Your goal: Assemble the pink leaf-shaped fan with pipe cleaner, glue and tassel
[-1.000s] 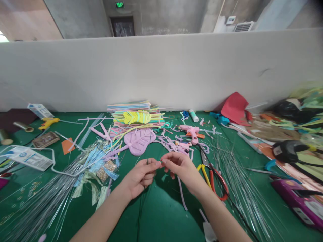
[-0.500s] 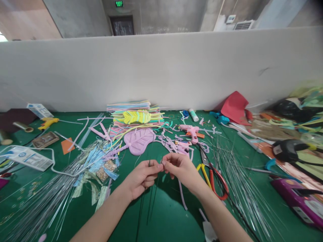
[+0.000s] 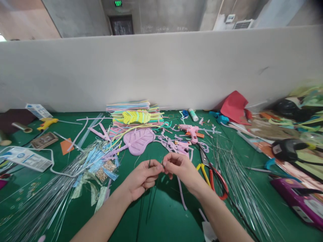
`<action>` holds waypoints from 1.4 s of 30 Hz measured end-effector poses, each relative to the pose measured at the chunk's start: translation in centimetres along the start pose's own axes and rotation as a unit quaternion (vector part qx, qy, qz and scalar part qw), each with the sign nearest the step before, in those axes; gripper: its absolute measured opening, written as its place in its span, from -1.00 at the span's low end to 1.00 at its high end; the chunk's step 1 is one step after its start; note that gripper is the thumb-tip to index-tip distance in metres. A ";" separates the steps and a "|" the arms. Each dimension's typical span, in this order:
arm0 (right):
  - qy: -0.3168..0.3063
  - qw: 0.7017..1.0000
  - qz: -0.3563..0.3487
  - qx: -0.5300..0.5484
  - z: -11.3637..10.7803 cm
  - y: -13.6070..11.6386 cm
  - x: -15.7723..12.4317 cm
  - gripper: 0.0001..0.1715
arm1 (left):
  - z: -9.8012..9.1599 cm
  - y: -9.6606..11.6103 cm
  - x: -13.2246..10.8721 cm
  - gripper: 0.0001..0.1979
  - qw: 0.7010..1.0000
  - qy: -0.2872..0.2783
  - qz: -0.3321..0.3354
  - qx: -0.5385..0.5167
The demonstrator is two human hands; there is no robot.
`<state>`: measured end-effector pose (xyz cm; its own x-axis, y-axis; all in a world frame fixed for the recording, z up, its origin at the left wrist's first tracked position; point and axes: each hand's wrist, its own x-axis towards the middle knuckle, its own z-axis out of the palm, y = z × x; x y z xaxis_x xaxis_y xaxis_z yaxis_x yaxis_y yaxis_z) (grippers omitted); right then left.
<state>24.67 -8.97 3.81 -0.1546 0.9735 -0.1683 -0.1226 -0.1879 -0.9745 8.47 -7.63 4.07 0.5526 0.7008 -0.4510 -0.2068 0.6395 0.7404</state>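
My left hand [image 3: 142, 178] is closed in a pinch around thin dark wires [image 3: 140, 215], which hang down over the green table. My right hand [image 3: 180, 168] pinches a wire too, its fingertips almost against those of the left. The exact spot between the fingertips is hidden. Just beyond the hands lies a lilac leaf shape [image 3: 139, 141] with raised veins, its stem reaching left. Scissors [image 3: 219, 185] with red and yellow handles rest beside my right wrist.
Bundles of loose wires [image 3: 50, 201] spread at left, with more wires [image 3: 242, 188] at right. Coloured pipe cleaners [image 3: 136, 106] are stacked at the back. A pink glue gun [image 3: 193, 131] lies among lilac scraps. A purple device [image 3: 295, 198] stands far right, before a low white partition [image 3: 161, 74].
The hands stay together in nearly the same place. The wire tip above my right fingers leans slightly more to the right, and the view shifts a little.
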 end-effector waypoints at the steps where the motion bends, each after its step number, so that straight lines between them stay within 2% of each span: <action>1: 0.005 1.000 -0.003 -0.007 0.1 0.0 0.0 -0.86 | 0.0 0.0 0.0 -0.58 1.000 0.003 0.007 -0.002; 9: 0.039 0.998 -0.033 -0.044 0.4 0.2 0.0 -0.82 | 0.2 -0.5 0.2 -0.55 0.999 0.025 0.026 -0.033; 21: 0.021 0.999 -0.021 0.019 0.7 -0.3 -0.3 -0.76 | 0.4 -0.8 0.2 -0.57 0.998 0.012 0.036 -0.046; 29: 0.031 0.998 -0.005 0.055 0.7 0.0 -0.2 -0.68 | 0.3 -0.9 0.2 -0.56 0.997 0.008 0.031 -0.064; 42: 0.027 0.997 -0.013 0.073 0.7 0.3 -0.2 -0.68 | 0.5 -1.1 0.2 -0.56 0.995 0.014 0.032 -0.095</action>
<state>23.99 -9.35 3.69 -0.0973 0.9832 -0.1544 -0.2686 -0.1753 -0.9472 9.18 -8.32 3.42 0.5116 0.7491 -0.4208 -0.3915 0.6392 0.6619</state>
